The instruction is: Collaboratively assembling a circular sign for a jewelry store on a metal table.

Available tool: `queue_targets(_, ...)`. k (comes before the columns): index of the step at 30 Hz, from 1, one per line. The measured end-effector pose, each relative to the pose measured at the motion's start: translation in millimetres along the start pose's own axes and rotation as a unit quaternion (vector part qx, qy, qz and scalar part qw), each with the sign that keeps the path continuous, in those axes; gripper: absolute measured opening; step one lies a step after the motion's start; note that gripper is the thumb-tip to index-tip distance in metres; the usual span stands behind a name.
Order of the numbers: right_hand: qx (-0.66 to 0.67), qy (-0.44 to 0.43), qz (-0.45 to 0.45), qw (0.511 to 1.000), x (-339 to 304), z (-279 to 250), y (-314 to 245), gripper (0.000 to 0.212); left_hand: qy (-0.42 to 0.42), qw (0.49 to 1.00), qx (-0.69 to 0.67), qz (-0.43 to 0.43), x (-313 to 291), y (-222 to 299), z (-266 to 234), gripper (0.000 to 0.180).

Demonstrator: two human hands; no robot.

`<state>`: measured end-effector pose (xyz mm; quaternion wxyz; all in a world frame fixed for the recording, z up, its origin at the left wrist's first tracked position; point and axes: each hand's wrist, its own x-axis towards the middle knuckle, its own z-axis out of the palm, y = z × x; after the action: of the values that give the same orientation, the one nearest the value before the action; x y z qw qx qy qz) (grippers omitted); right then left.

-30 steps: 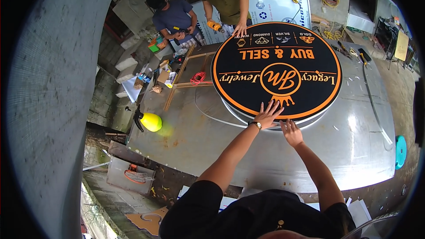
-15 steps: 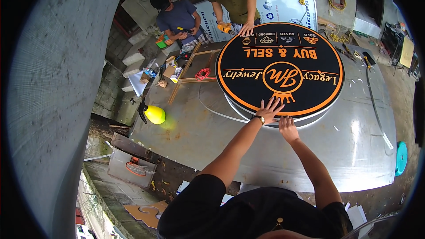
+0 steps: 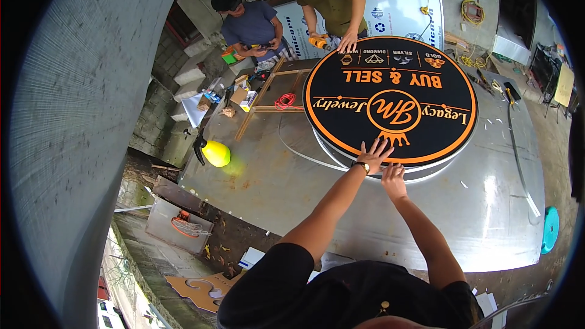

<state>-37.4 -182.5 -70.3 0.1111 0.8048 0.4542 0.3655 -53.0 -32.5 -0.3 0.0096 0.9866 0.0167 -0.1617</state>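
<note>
A large round sign (image 3: 347, 125) with a black face, an orange ring and orange and cream lettering lies face up on a metal table. Its face reads upside down from my side. My left hand (image 3: 374, 156), with a watch at the wrist, presses flat on the near part of the face, fingers spread. Just right of it, my right hand (image 3: 393, 180) is at the near rim, its fingers bent around the edge; the fingertips are partly hidden. Across the sign, a person in an olive shirt rests one hand (image 3: 348, 41) on the far edge and holds a yellow power drill (image 3: 318, 41).
On the metal table (image 3: 292, 201) stand a yellow spray bottle (image 3: 216, 153), a red cable coil (image 3: 284, 102) and small boxes (image 3: 244, 97). Pliers (image 3: 498, 86) and a long strip (image 3: 518, 152) lie at right. Another person (image 3: 250, 24) stands far left. A teal stool (image 3: 549, 230) is beside the table.
The view has shifted slightly, so the scene sits a little lower and further right. Both my hands stay on the near side of the sign. The far person's drill is now closer to the sign's edge.
</note>
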Motion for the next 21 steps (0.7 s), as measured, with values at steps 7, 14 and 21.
queue_targets(7, -0.037, -0.028, 0.029, 0.999, 3.0, -2.9, -11.2, 0.035, -0.005, 1.0, -0.019, 0.007, 0.0, 0.1, 1.1, 0.083)
queue_targets(14, -0.061, -0.055, 0.038, 0.996, 6.1, -4.1, -14.4, 0.034, 0.015, 0.999, -0.044, 0.023, 3.8, -7.0, 8.8, 0.084)
queue_targets(21, -0.061, -0.054, 0.038, 0.996, 8.5, -5.0, -12.9, 0.033, 0.035, 0.997, -0.051, 0.034, 5.0, -9.7, 11.4, 0.082)
